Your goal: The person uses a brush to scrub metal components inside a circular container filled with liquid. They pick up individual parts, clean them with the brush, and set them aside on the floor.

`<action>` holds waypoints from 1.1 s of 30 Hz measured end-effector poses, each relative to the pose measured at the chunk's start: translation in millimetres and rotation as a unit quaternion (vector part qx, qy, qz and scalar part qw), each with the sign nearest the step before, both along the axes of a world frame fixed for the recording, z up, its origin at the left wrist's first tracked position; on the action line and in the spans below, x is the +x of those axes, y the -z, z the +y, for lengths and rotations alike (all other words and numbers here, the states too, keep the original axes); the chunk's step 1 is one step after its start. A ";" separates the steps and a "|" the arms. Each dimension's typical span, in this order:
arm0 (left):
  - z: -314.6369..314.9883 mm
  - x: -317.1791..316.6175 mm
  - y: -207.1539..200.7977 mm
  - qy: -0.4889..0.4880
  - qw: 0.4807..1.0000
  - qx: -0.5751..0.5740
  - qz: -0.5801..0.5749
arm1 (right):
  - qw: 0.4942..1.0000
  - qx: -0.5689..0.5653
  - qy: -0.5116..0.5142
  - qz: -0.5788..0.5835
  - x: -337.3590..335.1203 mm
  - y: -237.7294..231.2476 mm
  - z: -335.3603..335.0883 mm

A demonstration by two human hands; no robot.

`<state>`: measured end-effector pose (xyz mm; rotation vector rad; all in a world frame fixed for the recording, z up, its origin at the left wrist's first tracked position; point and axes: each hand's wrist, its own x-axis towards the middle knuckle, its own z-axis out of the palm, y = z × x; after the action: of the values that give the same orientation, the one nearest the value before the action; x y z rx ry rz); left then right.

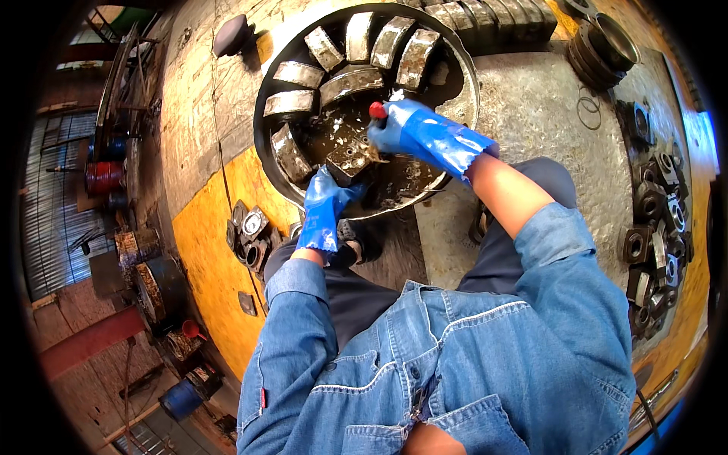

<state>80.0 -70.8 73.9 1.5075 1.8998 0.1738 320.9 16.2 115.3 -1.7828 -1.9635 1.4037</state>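
Workshop floor of rough concrete with worn yellow paint (205, 258) lies under a person crouched in a blue denim jacket, forearms coming up from the lower edge toward a round metal basin (265, 114).

Nearest, the left hand (322, 208), in a blue rubber glove, reaches up and forward over the basin's near rim; its fingers close on the lower left edge of a blocky, grimy metal part (350, 155) that sits in dark, oily liquid at the basin's middle. The right hand (413, 130), also gloved in blue, comes in from the right and is shut around a small tool with a red tip (377, 110), most likely a brush, held just above and to the right of the same part. So the hands stand a little apart, one on either side of the part, with the part between them and slightly ahead; the left is the nearer to the body, the right the higher. The part's long axis seems to run from lower left to upper right, though grime blurs its outline.

Beyond the hands, curved metal segments (345, 57) lean in a fan round the basin's far wall. Further right, dark ring-shaped pieces (656, 227) lie piled on the floor, and stacked rings (603, 45) stand at the far top right
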 end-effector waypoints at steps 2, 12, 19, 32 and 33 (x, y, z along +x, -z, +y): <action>6.2 -12.1 18.6 0.005 1.000 0.002 0.026 | 0.999 -0.010 0.043 0.008 12.5 20.8 18.1; 0.3 -10.7 22.8 -0.008 0.999 0.034 -0.039 | 0.966 -0.077 0.165 0.182 33.1 33.2 3.3; 3.2 -13.4 20.0 0.006 1.000 0.020 -0.017 | 0.961 -0.041 0.127 0.241 42.6 -6.0 -24.3; 7.9 -0.7 12.3 -0.015 0.999 -0.021 -0.019 | 0.997 0.010 0.040 0.061 27.6 62.5 16.1; 6.2 -5.2 17.7 -0.022 1.000 -0.012 -0.011 | 0.997 0.035 0.057 -0.036 27.1 59.8 20.0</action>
<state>74.8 -64.6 56.1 1.4426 1.9117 0.1872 348.0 36.3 55.5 -1.9045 -1.8870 1.2374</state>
